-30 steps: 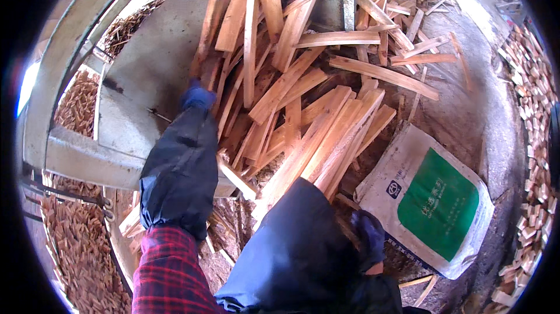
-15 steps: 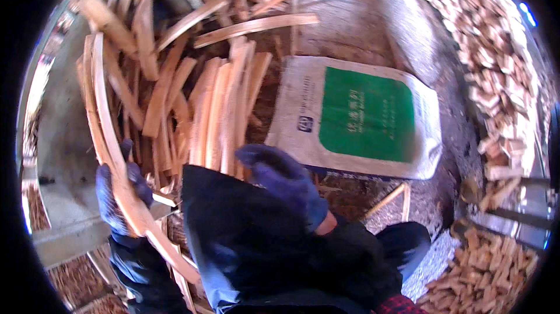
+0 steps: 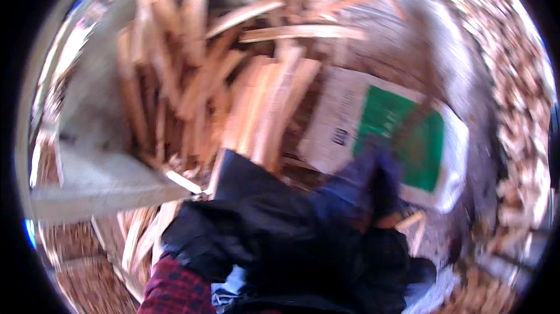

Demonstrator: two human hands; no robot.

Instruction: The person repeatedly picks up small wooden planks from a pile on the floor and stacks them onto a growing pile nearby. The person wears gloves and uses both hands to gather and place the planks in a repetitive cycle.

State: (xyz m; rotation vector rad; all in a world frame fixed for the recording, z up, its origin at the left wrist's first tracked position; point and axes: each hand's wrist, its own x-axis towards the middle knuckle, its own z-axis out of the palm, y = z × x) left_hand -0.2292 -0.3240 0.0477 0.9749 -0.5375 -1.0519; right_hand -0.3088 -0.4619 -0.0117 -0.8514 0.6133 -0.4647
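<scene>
Both my hands, in blue-purple gloves, are close together over the lower left part of a white sack with a green panel. My left hand reaches across from the left, and my right hand is beside it with bare skin at its wrist. Motion smears the fingers of both, so whether they grip anything cannot be made out. Just beyond them a blurred brown streak crosses the sack; its kind is unclear. Left of the sack, split wood strips lie side by side.
More split strips lean in a loose heap at the far left, against a grey panel. One strip lies crosswise beyond the sack. Piles of short firewood line the right side. A dark cloth covers my lap.
My left hand has moved from the left, where it held a long wood strip, across to my right hand. My right hand has moved right over the sack. The view has swung left.
</scene>
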